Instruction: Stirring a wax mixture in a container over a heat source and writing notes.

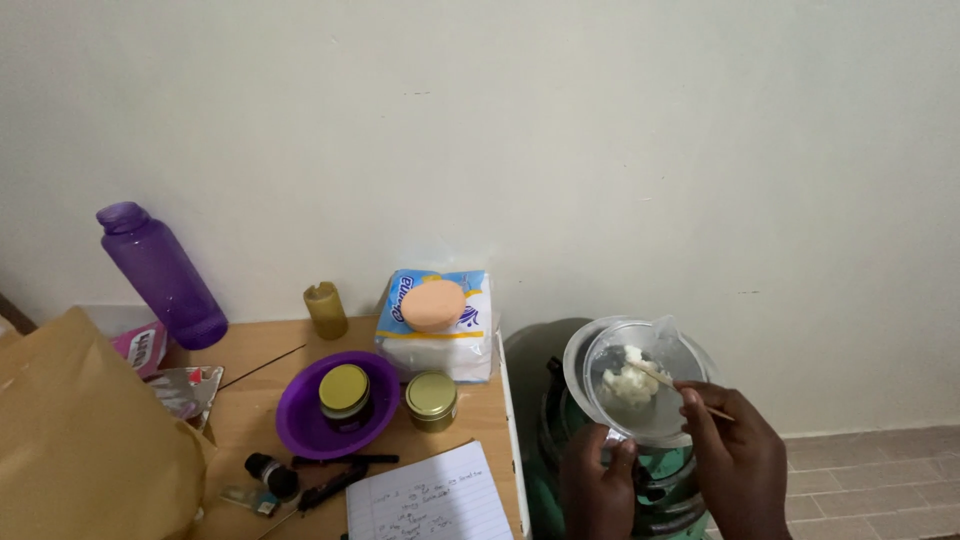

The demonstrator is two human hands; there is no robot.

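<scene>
- A clear round glass bowl (650,400) holding lumps of soft white solid (628,382) sits in the mouth of a larger silver metal pot (580,350), to the right of the wooden table.
- The left hand (597,480) reaches up from below, its fingers closed against the bowl's near rim.
- The right hand (735,455) pinches a thin wooden stick (675,385) between its fingertips; the stick's far end rests in the white lumps.
- Under the pot stands a dark and green cylindrical gas burner (655,490), partly hidden by both hands.
- On the light wooden table (255,355), nearest the pot, lies a blue-and-white soft pack of tissues (440,345) with a round peach-coloured lid (432,305) on top.
- Just in front of the pack stands a small jar with a gold lid (431,400).
- Beside it, a purple plastic bowl (300,420) holds a dark jar with a yellow-gold lid (344,395).
- An open lined notebook with handwriting (430,500) lies at the table's near edge.
- Behind the bowl stands a short yellow candle (326,310), and further left, a tall purple plastic bottle (160,275) by the wall.
- A large brown paper envelope (85,440) covers the near left corner.
</scene>
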